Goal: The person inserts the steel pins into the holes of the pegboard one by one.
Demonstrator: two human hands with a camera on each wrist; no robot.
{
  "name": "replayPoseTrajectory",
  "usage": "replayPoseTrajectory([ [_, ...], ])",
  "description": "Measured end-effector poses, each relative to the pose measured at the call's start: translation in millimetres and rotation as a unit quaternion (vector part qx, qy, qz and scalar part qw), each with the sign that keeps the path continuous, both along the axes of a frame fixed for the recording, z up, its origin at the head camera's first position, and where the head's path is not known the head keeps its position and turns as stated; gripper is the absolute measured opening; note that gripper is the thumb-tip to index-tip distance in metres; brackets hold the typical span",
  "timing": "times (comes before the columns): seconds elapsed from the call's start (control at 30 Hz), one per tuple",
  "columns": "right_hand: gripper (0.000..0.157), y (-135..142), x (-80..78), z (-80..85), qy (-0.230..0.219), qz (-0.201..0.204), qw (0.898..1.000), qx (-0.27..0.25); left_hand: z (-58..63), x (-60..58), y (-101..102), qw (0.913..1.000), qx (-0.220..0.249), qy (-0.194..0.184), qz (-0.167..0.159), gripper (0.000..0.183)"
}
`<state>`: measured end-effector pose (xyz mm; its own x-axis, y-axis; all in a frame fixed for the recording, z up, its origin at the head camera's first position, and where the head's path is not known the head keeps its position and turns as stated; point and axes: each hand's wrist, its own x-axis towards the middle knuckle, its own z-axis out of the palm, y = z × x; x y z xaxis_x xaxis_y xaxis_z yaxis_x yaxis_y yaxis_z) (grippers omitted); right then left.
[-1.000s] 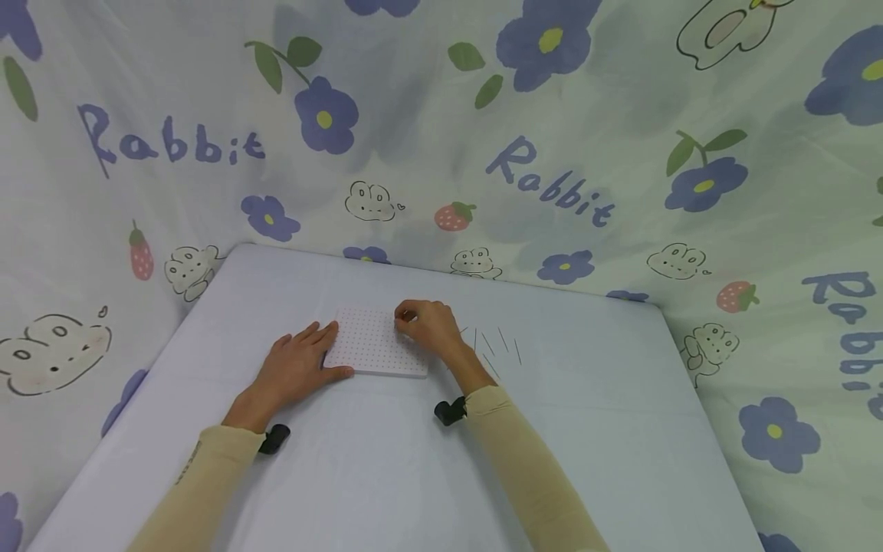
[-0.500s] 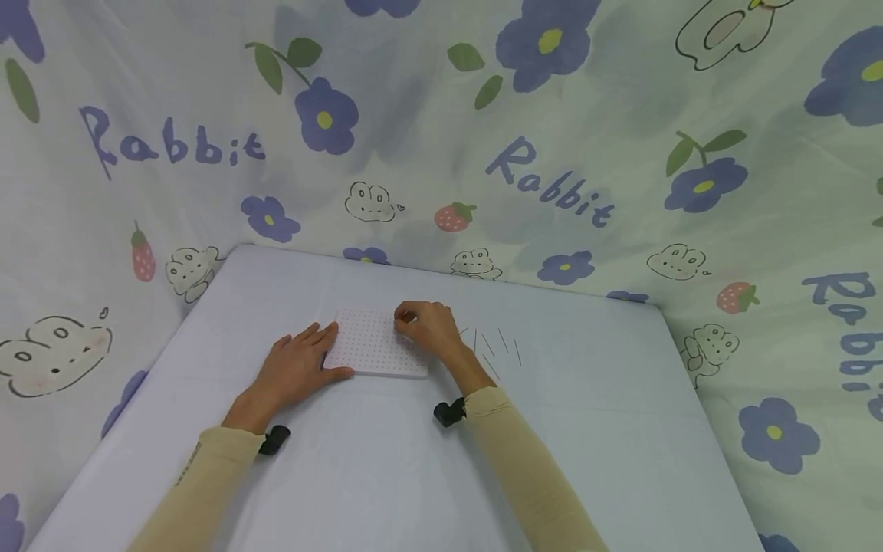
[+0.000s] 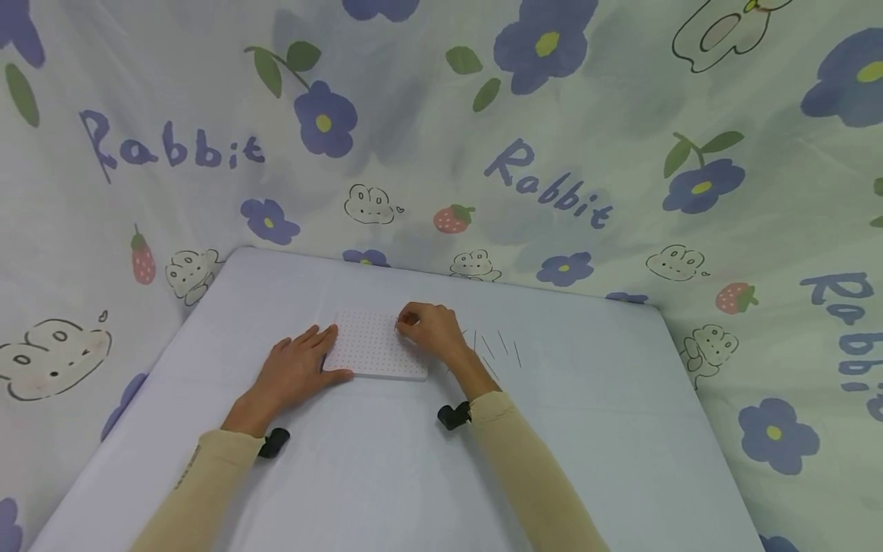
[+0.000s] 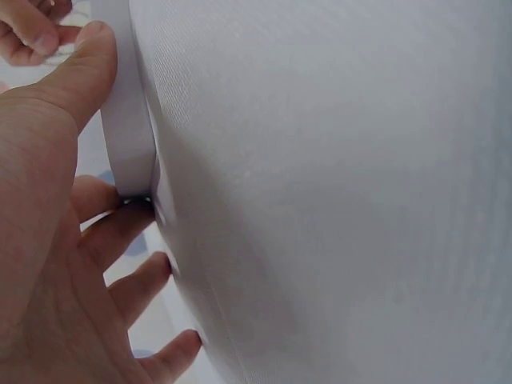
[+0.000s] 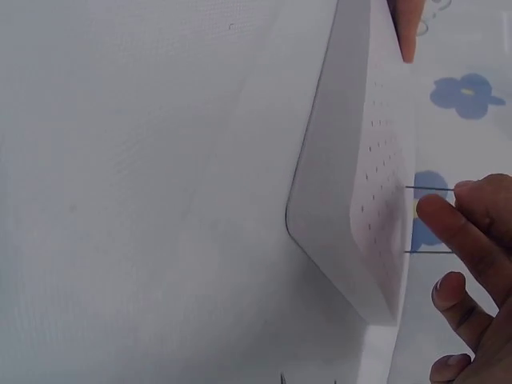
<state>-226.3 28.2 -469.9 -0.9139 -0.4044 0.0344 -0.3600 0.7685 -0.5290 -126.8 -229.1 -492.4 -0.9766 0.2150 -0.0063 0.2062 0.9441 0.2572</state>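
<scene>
A white square board (image 3: 366, 349), dotted with rows of small holes, lies on the table. My left hand (image 3: 295, 370) rests with spread fingers at its left edge, the thumb along its near edge; in the left wrist view the thumb (image 4: 92, 68) touches the board's side (image 4: 126, 120). Over the board's far right part, my right hand (image 3: 431, 328) pinches the upper end of a thin dark pin (image 5: 428, 188) standing in the board. A second upright pin (image 5: 430, 252) is beside it in the right wrist view, its upper end behind the fingers.
Several loose thin dark pins (image 3: 502, 341) lie on the white-covered table (image 3: 586, 460) to the right of the board, some partly behind my right wrist. A patterned fabric curtain (image 3: 428, 138) hangs behind the table's far edge.
My right hand has shifted slightly to the right, and a pin now shows just left of its fingertips. My left hand and the board keep their places.
</scene>
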Motion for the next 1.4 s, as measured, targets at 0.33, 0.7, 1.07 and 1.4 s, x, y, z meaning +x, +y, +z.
replayPoseTrajectory([
  [0.33, 0.013, 24.0, 4.8, 10.7, 0.001, -0.001, 1.0, -0.023, 0.9, 1.7, 0.8, 1.0, 0.006, 0.004, -0.005, 0.095],
  [0.7, 0.017, 68.0, 0.6, 29.2, 0.024, -0.025, 0.999, 0.012, -2.5, -1.0, 0.7, 0.9999, 0.007, 0.006, -0.011, 0.095],
  [1.07, 0.02, 133.6, -5.7, 42.8, 0.032, -0.057, 0.997, 0.029, -3.2, -1.0, 0.9, 0.9999, 0.014, 0.001, -0.008, 0.096],
  [1.4, 0.021, 170.7, -1.7, 32.6, 0.019, -0.083, 0.996, 0.025, 1.1, -1.0, 0.3, 0.9998, 0.017, -0.005, -0.007, 0.095],
])
